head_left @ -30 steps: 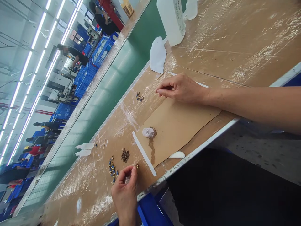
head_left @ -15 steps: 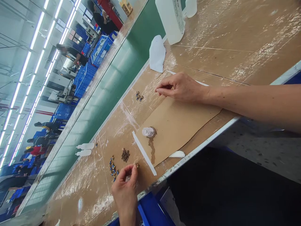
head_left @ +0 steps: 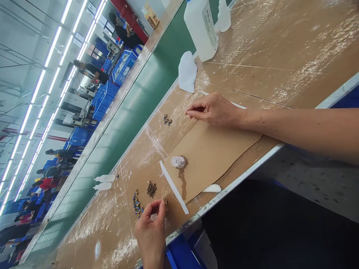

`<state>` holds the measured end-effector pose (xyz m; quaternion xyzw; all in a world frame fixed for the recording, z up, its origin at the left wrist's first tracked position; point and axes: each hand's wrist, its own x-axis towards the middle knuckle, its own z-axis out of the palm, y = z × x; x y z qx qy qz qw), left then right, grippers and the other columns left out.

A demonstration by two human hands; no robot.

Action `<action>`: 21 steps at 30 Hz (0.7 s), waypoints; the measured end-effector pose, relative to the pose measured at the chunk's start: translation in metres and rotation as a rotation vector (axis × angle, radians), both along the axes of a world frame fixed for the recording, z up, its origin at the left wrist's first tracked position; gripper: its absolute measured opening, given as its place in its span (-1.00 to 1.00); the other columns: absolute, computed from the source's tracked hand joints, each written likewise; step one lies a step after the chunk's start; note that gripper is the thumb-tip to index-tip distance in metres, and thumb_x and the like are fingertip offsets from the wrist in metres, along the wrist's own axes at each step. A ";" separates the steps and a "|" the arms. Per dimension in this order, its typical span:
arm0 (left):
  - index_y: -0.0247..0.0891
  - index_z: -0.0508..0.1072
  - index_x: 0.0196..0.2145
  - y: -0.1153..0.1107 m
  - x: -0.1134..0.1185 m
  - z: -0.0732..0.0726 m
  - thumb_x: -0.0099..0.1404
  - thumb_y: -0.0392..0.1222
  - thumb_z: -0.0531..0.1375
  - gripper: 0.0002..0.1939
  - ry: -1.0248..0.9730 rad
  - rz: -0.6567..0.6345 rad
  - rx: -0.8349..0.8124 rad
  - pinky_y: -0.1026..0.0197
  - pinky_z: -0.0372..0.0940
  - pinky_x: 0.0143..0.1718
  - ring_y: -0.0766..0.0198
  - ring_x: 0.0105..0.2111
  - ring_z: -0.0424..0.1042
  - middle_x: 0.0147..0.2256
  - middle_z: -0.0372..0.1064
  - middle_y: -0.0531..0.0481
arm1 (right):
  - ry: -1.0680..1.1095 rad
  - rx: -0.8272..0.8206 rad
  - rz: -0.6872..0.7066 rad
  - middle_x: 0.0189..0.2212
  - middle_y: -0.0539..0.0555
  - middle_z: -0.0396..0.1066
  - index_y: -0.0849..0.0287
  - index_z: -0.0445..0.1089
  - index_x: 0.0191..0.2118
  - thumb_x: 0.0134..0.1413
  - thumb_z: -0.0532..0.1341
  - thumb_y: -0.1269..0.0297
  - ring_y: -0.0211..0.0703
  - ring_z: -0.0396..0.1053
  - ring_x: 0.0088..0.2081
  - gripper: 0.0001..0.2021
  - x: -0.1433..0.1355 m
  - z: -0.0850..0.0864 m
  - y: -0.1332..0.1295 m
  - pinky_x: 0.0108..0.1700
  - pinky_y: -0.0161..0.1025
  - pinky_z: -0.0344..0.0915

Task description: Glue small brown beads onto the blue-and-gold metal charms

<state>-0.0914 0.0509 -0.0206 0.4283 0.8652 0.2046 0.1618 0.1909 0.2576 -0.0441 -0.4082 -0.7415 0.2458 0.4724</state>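
Observation:
My left hand (head_left: 151, 226) is over the near part of the table, thumb and forefinger pinched at a small gold-coloured piece (head_left: 165, 202). Beside it lie a cluster of small blue-and-gold pieces (head_left: 136, 204) and a pile of small dark brown parts (head_left: 152, 189). My right hand (head_left: 214, 109) hovers by the far edge of a brown cardboard sheet (head_left: 215, 149), its fingers closed; whatever they hold is too small to tell. A small whitish, cloudy container (head_left: 178, 161) rests on the cardboard by a wet streak. Several more blue-and-gold pieces (head_left: 167, 120) sit beyond it.
A large white bottle (head_left: 202, 31) and a smaller bottle (head_left: 224, 16) stand at the back, near a white sheet (head_left: 187, 71). Two small dropper bottles (head_left: 104, 182) lie at the left. A green partition (head_left: 140, 97) runs along the table; people work beyond.
The view has shifted a little, so table and objects appear slightly lower and to the right. Both hands keep nearly the same pose and place over the table.

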 end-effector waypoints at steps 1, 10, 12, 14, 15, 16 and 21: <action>-0.21 0.52 -0.42 -0.002 0.002 0.000 -0.08 0.22 0.26 -0.56 -0.008 0.019 0.040 0.20 0.23 -0.23 0.17 -0.33 0.43 -0.41 0.48 0.00 | 0.003 0.006 0.003 -0.48 -0.01 0.47 0.19 0.50 -0.31 0.09 0.14 0.28 -0.29 0.37 -0.42 -0.80 0.000 0.000 0.001 -0.39 -0.34 0.20; -0.10 0.51 -0.38 -0.011 0.020 -0.005 0.00 0.10 0.27 -0.72 0.119 0.109 0.447 0.18 0.24 -0.14 0.21 -0.28 0.44 -0.36 0.47 0.08 | 0.056 0.072 0.046 -0.41 0.04 0.49 0.21 0.49 -0.37 0.10 0.13 0.27 -0.22 0.38 -0.38 -0.79 -0.002 -0.003 0.003 -0.31 -0.29 0.23; -0.09 0.50 -0.40 -0.008 0.020 -0.004 0.05 0.06 0.26 -0.78 0.238 0.003 0.546 0.20 0.28 -0.22 0.22 -0.33 0.45 -0.40 0.46 0.08 | 0.069 0.089 0.049 -0.43 0.04 0.49 0.21 0.49 -0.38 0.10 0.13 0.27 -0.22 0.38 -0.39 -0.79 -0.001 -0.004 0.003 -0.32 -0.30 0.23; -0.10 0.50 -0.43 -0.003 0.019 -0.001 0.11 -0.01 0.24 -0.85 0.350 -0.161 0.676 0.20 0.30 -0.26 0.25 -0.40 0.45 -0.45 0.46 0.06 | 0.088 0.114 0.052 -0.44 0.04 0.48 0.21 0.48 -0.38 0.10 0.13 0.27 -0.23 0.38 -0.40 -0.80 -0.001 -0.005 0.005 -0.33 -0.30 0.23; -0.11 0.50 -0.45 -0.001 0.018 0.001 0.13 -0.04 0.24 -0.87 0.392 -0.240 0.736 0.19 0.31 -0.24 0.26 -0.43 0.45 -0.47 0.47 0.06 | 0.100 0.132 0.056 -0.44 0.04 0.48 0.20 0.48 -0.38 0.10 0.13 0.28 -0.24 0.38 -0.40 -0.81 -0.001 -0.006 0.006 -0.33 -0.30 0.23; -0.12 0.50 -0.46 0.002 0.017 0.002 0.14 -0.08 0.24 -0.89 0.430 -0.315 0.794 0.18 0.31 -0.23 0.27 -0.45 0.45 -0.49 0.48 0.06 | 0.115 0.154 0.059 -0.43 0.03 0.48 0.19 0.48 -0.36 0.11 0.13 0.28 -0.24 0.38 -0.40 -0.81 -0.001 -0.006 0.007 -0.33 -0.31 0.24; -0.11 0.47 -0.48 0.004 0.022 0.004 0.16 -0.24 0.25 -0.92 0.713 -0.583 1.049 0.20 0.27 -0.29 0.33 -0.55 0.40 -0.55 0.50 0.10 | 0.207 0.302 0.121 -0.38 0.06 0.47 0.19 0.46 -0.28 0.14 0.14 0.31 -0.27 0.39 -0.33 -0.84 -0.006 0.010 -0.019 -0.25 -0.32 0.30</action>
